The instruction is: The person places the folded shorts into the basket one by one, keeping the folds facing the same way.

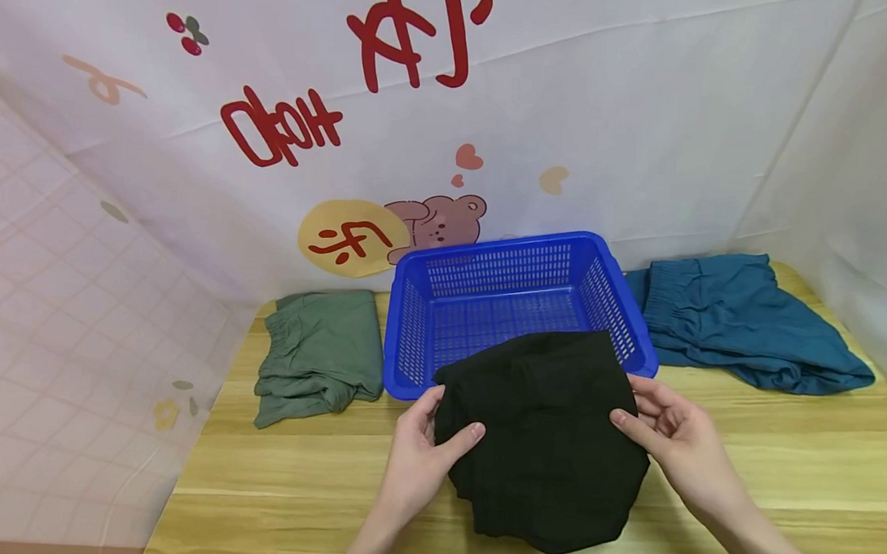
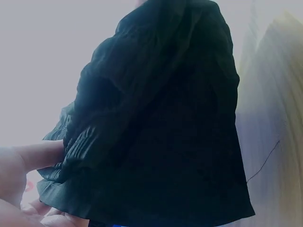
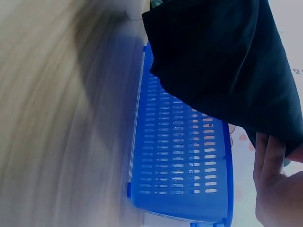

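**A:** Hands first, left to right. Your left hand (image 1: pixel 417 455) comes up from the near edge of the table (image 1: pixel 297 484), palm turned inward. Thumb lies on top of the black garment (image 1: pixel 548 435), fingers tucked under its left edge: a pinch grip on the cloth. The left wrist view shows fingers (image 2: pixel 33 156) against the bunched, gathered hem.

**B:** And the right one?

**A:** Your right hand (image 1: pixel 672 440) mirrors it, reaching in from the near right. Thumb pressed on the garment's right edge, fingers curled behind. The right wrist view shows the fingers (image 3: pixel 267 156) at the cloth's lower border. The two hands are apart, one on each side of the garment, both clamped on it.

**B:** Where does the garment sit against the basket?

**A:** It is held folded just in front of the blue basket (image 1: pixel 488 250); its far edge overlaps the basket's near rim. The lower part hangs toward the table; whether it touches the wood, I cannot tell.

**B:** Basket contents?

**A:** The perforated floor and walls are bare where visible; the near part is hidden behind the black cloth.

**B:** Around the basket?

**A:** Left of it, a folded green garment (image 1: pixel 316 358) lies on the table. Right of it, a teal garment (image 1: pixel 743 320), spread loosely.
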`<state>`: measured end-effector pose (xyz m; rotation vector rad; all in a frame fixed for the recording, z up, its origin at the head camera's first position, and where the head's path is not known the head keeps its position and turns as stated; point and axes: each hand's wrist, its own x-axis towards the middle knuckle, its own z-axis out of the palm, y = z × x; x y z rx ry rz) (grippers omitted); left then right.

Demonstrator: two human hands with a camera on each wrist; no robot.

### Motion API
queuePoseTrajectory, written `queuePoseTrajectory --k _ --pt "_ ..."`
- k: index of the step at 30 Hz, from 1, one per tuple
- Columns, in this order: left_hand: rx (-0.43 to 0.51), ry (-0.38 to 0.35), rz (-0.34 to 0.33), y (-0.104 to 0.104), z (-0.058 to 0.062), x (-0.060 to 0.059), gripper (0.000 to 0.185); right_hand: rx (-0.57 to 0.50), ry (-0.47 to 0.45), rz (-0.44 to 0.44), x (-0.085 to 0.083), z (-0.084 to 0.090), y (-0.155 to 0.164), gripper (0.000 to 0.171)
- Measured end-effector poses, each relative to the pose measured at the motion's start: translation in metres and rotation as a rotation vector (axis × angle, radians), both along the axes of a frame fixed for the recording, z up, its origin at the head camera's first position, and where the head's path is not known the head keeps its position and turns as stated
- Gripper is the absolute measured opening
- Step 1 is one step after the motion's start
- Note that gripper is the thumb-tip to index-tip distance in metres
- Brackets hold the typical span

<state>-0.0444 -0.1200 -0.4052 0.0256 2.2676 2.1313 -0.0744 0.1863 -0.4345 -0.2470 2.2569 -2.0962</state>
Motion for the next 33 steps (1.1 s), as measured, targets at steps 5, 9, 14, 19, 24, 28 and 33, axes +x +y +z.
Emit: queuePoseTrajectory --k 5,9,14,19,24,28,33 --pt "0.01 0.014 0.018 0.0 0.004 0.002 0.046 0.007 0.014 -0.011 0.001 0.002 -0.001 0.042" --pt "0.022 0.03 0.016 0.001 0.007 0.002 0.046 0.034 0.044 -0.004 0.0 0.009 -0.001 0.042" --pt "-0.028 0.087 0.007 -0.002 0.016 -0.004 0.044 0.197 0.134 -0.04 -0.007 0.026 -0.003 0.046" --pt "-0.126 0.145 0.024 -0.01 0.035 -0.012 0.043 0.35 0.209 -0.059 -0.02 0.054 -0.009 0.05" --pt "-0.294 0.213 0.073 -0.017 0.056 -0.027 0.044 0.4 0.283 -0.042 -0.035 0.081 -0.015 0.051" --pt "-0.4 0.22 0.099 -0.02 0.072 -0.041 0.053 0.387 0.272 -0.008 -0.048 0.099 -0.018 0.055" --pt "-0.411 0.211 0.116 -0.024 0.085 -0.052 0.057 0.374 0.241 0.05 -0.064 0.117 -0.025 0.057"
